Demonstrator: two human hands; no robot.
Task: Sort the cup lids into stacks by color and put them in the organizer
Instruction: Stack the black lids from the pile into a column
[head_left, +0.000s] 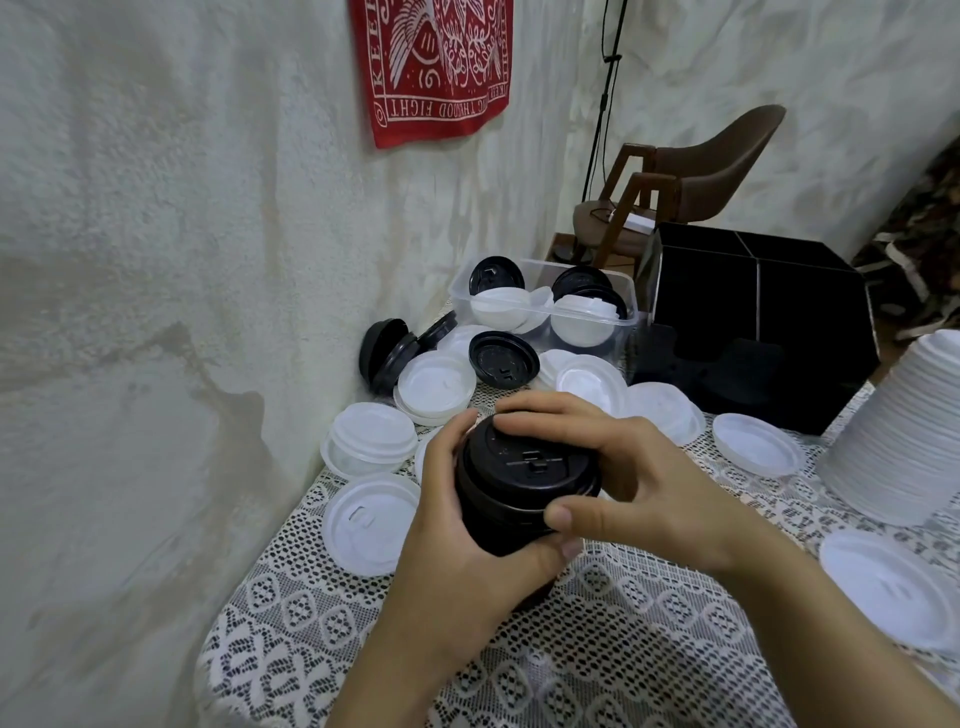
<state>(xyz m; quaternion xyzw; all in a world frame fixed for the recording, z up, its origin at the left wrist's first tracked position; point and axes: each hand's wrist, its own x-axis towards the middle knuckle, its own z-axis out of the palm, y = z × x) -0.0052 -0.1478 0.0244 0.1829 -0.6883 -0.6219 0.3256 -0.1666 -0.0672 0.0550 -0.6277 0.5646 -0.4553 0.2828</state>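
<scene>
Hands meet at the middle of the head view, both closed around a short stack of black lids (524, 478) held just above a lace tablecloth (597, 649). The left hand (457, 540) cups the stack from the left and from below, its fingers curled up the stack's side. The right hand (639, 483) grips the top lid, with fingers bent over its far rim and the thumb pressed against the near rim. Loose white lids (436, 379) lie scattered on the cloth behind and to the left of the stack, some overlapping. A single black lid (503, 358) rests among them, and a few more black lids (384, 353) lean on edge near the wall. Behind these stands a clear plastic tub (540, 312) with black and white lids mixed inside. Just right of the tub is the black organizer (779, 312), whose dark compartments are hard to make out. A tall stack of white lids (904, 431) stands at the right edge, with another white lid (893, 582) lying in front of it. A red printed cloth (431, 67) hangs on the rough white wall, and a brown chair (717, 156) stands beyond the table.
</scene>
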